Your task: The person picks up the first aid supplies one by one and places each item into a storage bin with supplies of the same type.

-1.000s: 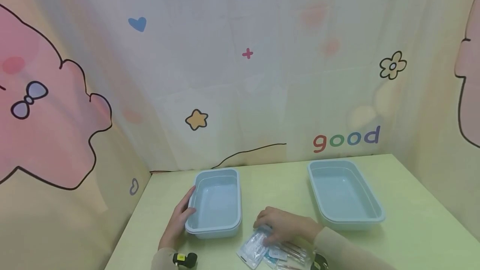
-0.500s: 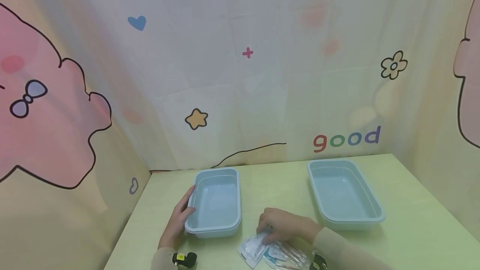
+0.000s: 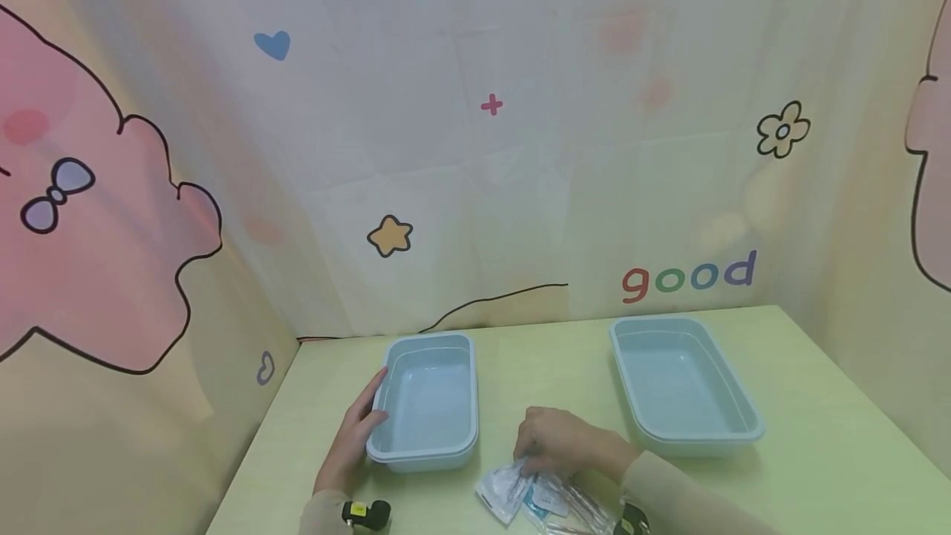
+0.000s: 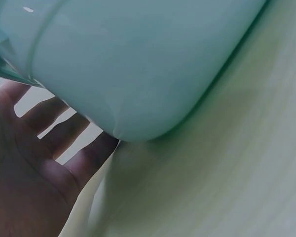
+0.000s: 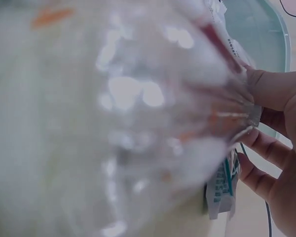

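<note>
My left hand [image 3: 349,444] holds the left side of a light blue plastic basin [image 3: 423,456], its thumb over the rim. In the left wrist view, its spread fingers [image 4: 64,131] touch the outer wall. My right hand [image 3: 560,440] is over a small pile of packets in front of the basins. Its thumb and fingers pinch the gathered end of a clear plastic packet [image 5: 133,113], seen close up and blurred in the right wrist view. Beside it lie a whitish packet [image 3: 503,492], a teal-and-white packet [image 5: 221,190] and clear packaging with thin brownish contents [image 3: 583,506].
A second light blue basin [image 3: 698,442] stands to the right on the pale green table [image 3: 810,452]. Nothing shows inside either basin. A printed curtain [image 3: 446,147] rises behind the table and along both sides.
My right hand has shifted slightly right, its fingers drawn closer together. The whitish packet is bunched up and pulled slightly right. My left hand and both basins have stayed in place.
</note>
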The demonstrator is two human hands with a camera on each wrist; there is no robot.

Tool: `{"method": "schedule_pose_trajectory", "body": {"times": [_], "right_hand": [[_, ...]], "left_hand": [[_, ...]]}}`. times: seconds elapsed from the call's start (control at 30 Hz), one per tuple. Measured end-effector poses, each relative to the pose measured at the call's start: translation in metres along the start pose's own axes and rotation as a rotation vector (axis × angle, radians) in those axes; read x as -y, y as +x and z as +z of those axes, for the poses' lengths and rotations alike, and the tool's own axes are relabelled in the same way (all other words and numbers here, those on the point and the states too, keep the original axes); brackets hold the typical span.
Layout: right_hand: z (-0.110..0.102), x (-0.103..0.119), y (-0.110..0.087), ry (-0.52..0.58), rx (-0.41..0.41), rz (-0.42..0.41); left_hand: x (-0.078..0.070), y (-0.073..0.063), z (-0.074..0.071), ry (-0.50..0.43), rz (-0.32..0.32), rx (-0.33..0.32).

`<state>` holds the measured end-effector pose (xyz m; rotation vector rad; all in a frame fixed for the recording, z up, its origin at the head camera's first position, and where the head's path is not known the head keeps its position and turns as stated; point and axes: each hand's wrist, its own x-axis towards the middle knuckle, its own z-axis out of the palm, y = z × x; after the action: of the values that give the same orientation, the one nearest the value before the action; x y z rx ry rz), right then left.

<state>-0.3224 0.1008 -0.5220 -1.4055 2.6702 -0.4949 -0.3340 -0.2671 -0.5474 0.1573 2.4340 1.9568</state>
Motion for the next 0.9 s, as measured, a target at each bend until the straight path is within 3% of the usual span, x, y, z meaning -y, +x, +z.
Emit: {"method": "schedule_pose_trajectory", "body": {"times": [0.47,0.9], "right_hand": [[-0.003,0.0,0.001,0.103,-0.033,0.062],[-0.015,0.003,0.0,0.162,-0.076,0.026]], "left_hand": [[0.001,0.0,0.0,0.006,0.006,-0.004],[0.001,0.0,-0.001,0.013,0.013,-0.002]]}}
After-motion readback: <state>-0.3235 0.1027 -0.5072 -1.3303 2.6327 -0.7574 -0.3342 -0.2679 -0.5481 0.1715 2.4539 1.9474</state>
